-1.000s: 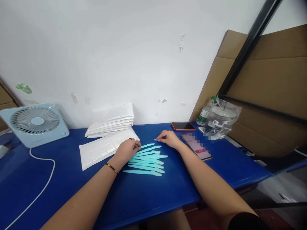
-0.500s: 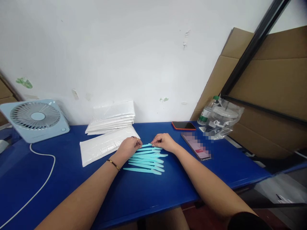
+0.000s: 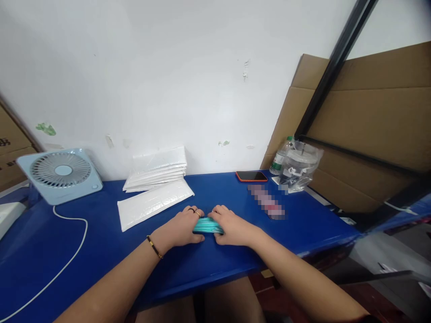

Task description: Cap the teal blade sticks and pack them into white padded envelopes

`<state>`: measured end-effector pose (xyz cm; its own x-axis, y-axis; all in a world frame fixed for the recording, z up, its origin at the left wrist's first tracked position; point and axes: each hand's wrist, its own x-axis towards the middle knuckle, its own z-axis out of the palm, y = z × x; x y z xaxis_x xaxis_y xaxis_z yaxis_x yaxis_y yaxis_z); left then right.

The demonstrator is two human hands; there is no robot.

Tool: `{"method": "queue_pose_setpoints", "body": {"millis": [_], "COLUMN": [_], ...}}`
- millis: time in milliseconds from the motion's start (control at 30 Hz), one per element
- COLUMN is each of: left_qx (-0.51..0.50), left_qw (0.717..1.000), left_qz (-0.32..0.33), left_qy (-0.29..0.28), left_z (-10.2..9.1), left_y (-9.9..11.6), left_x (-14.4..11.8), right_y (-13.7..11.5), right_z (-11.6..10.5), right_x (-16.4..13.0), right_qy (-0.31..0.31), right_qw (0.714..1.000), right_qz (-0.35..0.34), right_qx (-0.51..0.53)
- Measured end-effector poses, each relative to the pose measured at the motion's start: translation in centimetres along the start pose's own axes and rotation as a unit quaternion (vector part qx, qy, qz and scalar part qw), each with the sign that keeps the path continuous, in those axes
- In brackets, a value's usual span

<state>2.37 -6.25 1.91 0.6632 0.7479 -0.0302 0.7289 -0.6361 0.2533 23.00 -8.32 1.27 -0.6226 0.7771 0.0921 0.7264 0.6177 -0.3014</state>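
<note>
A bundle of turquoise eyebrow razors lies on the blue table, gathered close together side by side. My left hand grips the bundle's left end, thumb on the near side and fingers on the far side. Around the right end my right hand is closed in the same way. Both ends of the razors are hidden by the hands; only their middle shows. Left of and beyond my left hand lies a white padded mailer.
A stack of white padded mailers stands against the wall. To the left is a light blue fan with a white cable. On the right are an orange-edged phone, a blurred-out phone, a bottle and a bagged cup.
The razors were spread in a loose row, with my fingertips at the farthest one. Now they are squeezed into a tight bundle between both hands, which have come nearer to me.
</note>
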Motion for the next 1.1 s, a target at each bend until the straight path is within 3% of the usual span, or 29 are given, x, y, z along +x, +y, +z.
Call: {"method": "queue_pose_setpoints", "body": {"millis": [167, 267, 333, 433, 533, 600, 700, 800, 900, 1000, 1100], "left_qx": [0.045, 0.039, -0.016, -0.152, -0.265, -0.314, -0.354, -0.359, -0.340, -0.208, 0.003], "left_qw": [0.999, 0.997, 0.996, 0.976, 0.930, 0.901, 0.884, 0.895, 0.907, 0.947, 0.975], "left_qz": [-0.016, -0.029, -0.043, -0.039, -0.026, -0.044, -0.063, -0.070, -0.065, -0.077, -0.129], "left_qy": [0.024, 0.054, 0.077, 0.150, 0.253, 0.298, 0.298, 0.256, 0.239, 0.233, 0.182], "left_z": [1.6, 2.4, 2.4, 1.8, 1.4, 1.6, 2.5, 3.5, 3.6, 2.4, 0.7], "left_y": [2.4, 2.9, 3.0, 3.3, 4.0, 4.5, 4.7, 4.4, 4.1, 4.1, 4.5], "left_x": [-1.1, -1.0, -0.6, 0.5, 1.5, 2.1, 2.5, 2.5, 2.2, 1.6, 0.7], "right_y": [-1.6, -2.3, -3.1, -4.8, -6.7, -7.7, -8.2, -8.0, -7.6, -7.4, -6.7], "right_z": [1.0, -0.2, -2.5, -8.0, -13.1, -14.3, -12.5, -9.3, -8.5, -9.4, -9.0], "right_x": [-0.5, 0.0, 0.5, 1.1, 1.7, 2.1, 3.2, 3.9, 3.5, 2.3, 1.4], "right_qy": [-0.006, -0.047, -0.066, -0.067, 0.003, 0.070, 0.084, 0.050, 0.042, 0.022, -0.030], "right_qw": [0.997, 0.989, 0.979, 0.972, 0.988, 0.991, 0.991, 0.994, 0.995, 0.994, 0.983], "right_qz": [0.007, -0.002, -0.010, -0.015, -0.060, -0.069, -0.069, -0.063, -0.048, -0.043, 0.032], "right_qx": [-0.081, -0.143, -0.191, -0.226, -0.146, -0.096, -0.073, -0.075, -0.074, -0.102, -0.177]}}
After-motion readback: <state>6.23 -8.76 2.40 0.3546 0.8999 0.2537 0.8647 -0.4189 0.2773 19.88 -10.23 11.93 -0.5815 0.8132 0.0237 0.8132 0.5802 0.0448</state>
